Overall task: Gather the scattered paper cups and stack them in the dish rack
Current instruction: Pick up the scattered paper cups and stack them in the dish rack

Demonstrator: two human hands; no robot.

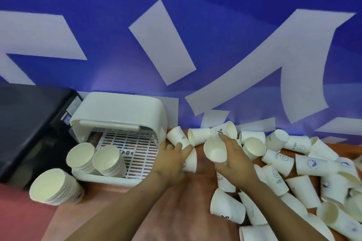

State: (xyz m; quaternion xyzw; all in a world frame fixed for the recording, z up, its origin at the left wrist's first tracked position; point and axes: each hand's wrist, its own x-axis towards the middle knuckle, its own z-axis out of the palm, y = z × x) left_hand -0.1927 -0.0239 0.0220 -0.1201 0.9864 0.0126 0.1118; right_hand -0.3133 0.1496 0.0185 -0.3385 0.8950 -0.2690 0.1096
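While your right hand [231,154] grips one white paper cup [215,150] mouth-up for nesting, your left hand [172,154], fingers relaxed, reaches a lying cup [189,159] beside the white plastic dish rack [117,135].

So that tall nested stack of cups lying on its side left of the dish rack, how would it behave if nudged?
The nested cup stack lies on its side outside the dish rack, so it would probably roll in a curve, being tapered. It looks like thin paper, so likely light and easily crushed. The cups seem loosely nested; a push on the rim may fan them apart.
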